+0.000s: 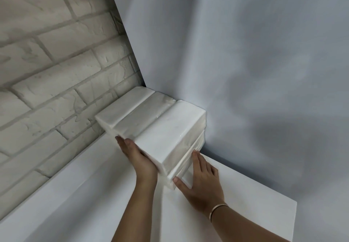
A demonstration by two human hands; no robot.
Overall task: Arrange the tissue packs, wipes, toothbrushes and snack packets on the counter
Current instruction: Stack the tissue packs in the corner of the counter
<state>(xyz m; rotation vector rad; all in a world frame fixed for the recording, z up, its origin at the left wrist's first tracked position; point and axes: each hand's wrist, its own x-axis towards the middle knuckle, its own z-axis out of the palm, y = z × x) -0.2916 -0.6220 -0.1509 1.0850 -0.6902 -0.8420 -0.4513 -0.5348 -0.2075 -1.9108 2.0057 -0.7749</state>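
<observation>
Hands (139, 157) (203, 177), tissue packs (166, 128), white counter (94, 194) corner.

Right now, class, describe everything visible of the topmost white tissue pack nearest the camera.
The white rectangular tissue pack in clear wrap lies flat atop a lower pack, beside two similar packs, in the white counter's corner. The left hand presses against its near side; the right hand touches the lower pack.

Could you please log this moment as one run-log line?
tissue packs: stacked in counter corner | left hand: flat on top pack, left side | right hand: flat on lower pack, right side
</observation>
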